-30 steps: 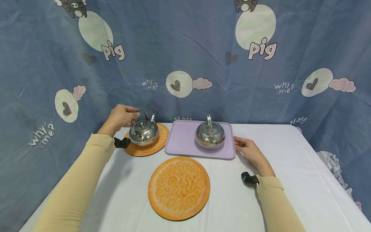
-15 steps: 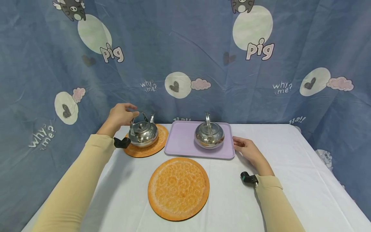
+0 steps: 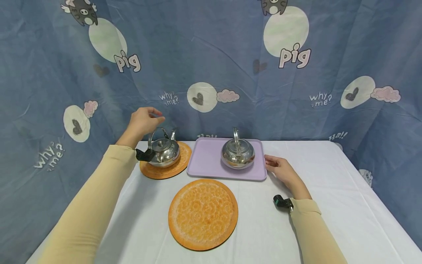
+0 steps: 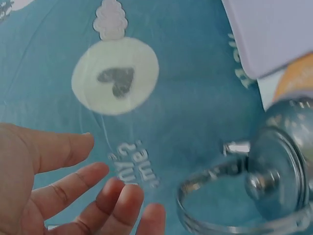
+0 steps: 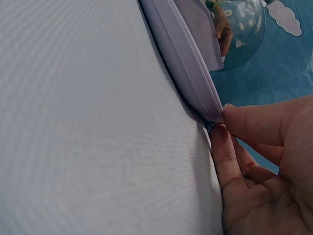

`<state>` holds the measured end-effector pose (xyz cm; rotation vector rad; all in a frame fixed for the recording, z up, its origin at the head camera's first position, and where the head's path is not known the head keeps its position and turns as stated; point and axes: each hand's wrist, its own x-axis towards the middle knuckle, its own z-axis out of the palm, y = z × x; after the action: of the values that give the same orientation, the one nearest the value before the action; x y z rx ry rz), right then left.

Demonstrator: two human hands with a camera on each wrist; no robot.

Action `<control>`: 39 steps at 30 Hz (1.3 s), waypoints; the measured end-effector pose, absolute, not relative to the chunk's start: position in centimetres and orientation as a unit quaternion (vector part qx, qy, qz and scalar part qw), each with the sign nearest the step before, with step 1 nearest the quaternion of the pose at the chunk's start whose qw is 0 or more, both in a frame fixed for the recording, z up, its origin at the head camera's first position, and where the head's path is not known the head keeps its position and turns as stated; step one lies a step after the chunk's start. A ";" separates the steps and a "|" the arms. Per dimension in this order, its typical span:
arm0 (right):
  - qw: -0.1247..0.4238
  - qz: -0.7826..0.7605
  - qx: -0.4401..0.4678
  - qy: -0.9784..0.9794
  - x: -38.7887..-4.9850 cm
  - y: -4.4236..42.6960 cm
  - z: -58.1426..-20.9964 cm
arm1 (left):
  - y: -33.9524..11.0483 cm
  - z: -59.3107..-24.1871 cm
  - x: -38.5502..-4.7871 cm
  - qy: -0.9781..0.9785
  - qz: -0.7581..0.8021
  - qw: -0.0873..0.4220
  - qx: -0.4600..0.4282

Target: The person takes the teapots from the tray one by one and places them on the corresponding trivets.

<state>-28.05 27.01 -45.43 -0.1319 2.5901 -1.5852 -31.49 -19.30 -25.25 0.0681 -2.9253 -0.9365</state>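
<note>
“One white table (image 3: 260, 227); on its far side, a lilac tray (image 3: 205, 157), long axis left to right.”

“Around it?”

“Near mat (image 3: 203, 214) in front, far mat (image 3: 151, 172) just left.”

“On those?”

“Right kettle (image 3: 238, 156) on the tray; left kettle (image 3: 167, 157) on the far mat, just below and right of the left hand (image 3: 144, 121), the nearer one, loosely spread, empty.”

“Right hand (image 3: 281, 170)?”

“Pinching the tray's right edge; table runs on rightward.”
</note>
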 end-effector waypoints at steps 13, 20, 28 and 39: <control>0.049 -0.524 -0.043 0.849 -28.3 27.1 -45.7 | -13.8 -23.2 -31.6 -0.931 -0.358 -0.050 -0.049; 0.054 -0.520 -0.040 0.851 -28.2 27.2 -45.8 | -10.8 -22.8 -31.8 -0.919 -0.380 -0.066 -0.077; 0.054 -0.529 -0.045 0.846 -28.3 27.1 -45.8 | -7.9 -23.6 -32.0 -0.902 -0.412 -0.089 -0.094; 0.054 -0.528 -0.041 0.846 -28.3 27.1 -45.9 | -4.1 -25.4 -31.6 -0.892 -0.428 -0.093 -0.111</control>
<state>-28.32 27.15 -45.89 -0.1239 2.5710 -1.6039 -31.57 -4.13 -25.38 -0.3726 -2.9813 -1.4295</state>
